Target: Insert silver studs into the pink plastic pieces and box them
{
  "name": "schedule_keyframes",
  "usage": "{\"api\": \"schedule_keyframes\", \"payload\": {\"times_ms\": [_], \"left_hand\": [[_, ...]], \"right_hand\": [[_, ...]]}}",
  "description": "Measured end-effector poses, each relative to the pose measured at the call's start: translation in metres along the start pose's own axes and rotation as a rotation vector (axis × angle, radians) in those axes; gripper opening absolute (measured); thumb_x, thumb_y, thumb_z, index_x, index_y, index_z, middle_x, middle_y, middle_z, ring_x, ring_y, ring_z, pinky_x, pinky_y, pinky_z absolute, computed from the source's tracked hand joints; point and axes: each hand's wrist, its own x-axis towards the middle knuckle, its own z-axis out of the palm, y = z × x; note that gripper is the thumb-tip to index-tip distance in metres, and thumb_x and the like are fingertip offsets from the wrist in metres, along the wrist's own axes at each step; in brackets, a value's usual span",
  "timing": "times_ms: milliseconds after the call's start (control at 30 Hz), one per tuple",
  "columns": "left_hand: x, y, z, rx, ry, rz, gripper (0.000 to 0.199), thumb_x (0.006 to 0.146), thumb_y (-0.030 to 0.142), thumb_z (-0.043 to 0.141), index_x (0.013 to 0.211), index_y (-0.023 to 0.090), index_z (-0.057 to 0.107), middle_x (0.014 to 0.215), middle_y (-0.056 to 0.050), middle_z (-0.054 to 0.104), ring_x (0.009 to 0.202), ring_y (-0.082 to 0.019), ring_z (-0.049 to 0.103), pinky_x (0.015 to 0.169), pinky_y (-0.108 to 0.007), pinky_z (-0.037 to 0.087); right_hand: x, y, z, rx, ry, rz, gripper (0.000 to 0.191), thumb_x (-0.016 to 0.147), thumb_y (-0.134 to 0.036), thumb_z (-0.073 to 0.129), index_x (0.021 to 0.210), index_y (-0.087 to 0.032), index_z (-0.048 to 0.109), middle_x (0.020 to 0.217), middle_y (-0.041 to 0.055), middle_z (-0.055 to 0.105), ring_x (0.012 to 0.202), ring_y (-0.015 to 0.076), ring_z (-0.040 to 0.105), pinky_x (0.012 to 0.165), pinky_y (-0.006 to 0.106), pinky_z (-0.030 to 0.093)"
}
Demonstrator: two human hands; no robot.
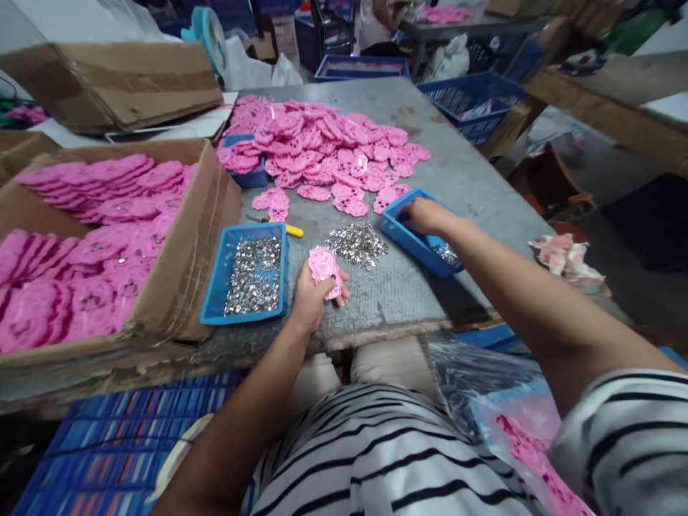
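Observation:
My left hand (pixel 312 295) holds a pink plastic piece (pixel 324 266) above the table's front part, thumb on top. My right hand (pixel 427 216) reaches into the right blue tray (pixel 413 247); its fingertips are hidden inside, and some small metal parts show at the tray's near end. Between the hands lies a loose heap of small shiny metal parts (pixel 357 245). Left of my left hand stands another blue tray (pixel 207 304) with many such parts. A large pile of pink pieces (pixel 322 147) covers the table's far half.
A cardboard box (pixel 215 186) of stacked pink pieces stands at the left. A yellow-handled tool (pixel 294 231) lies behind the left tray. A small blue bin (pixel 252 177) sits by the pile. Blue crates (pixel 473 100) stand beyond the grey table (pixel 456 168); a person (pixel 379 25) is in the background.

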Motion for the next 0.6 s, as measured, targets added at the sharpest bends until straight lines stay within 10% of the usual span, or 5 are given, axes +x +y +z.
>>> {"api": "schedule_keyframes", "payload": {"times_ms": [600], "left_hand": [[-0.002,0.001,0.003,0.003,0.005,0.0,0.039,0.061,0.02,0.06,0.096,0.019,0.043,0.076,0.002,0.064,0.05,-0.013,0.061,0.036,-0.021,0.042]], "right_hand": [[-0.025,-0.034,-0.013,-0.132,-0.021,0.132,0.027,0.088,-0.017,0.046,0.105,-0.015,0.068,0.109,0.0151,0.071,0.101,0.0263,0.066,0.076,0.028,0.046]]}}
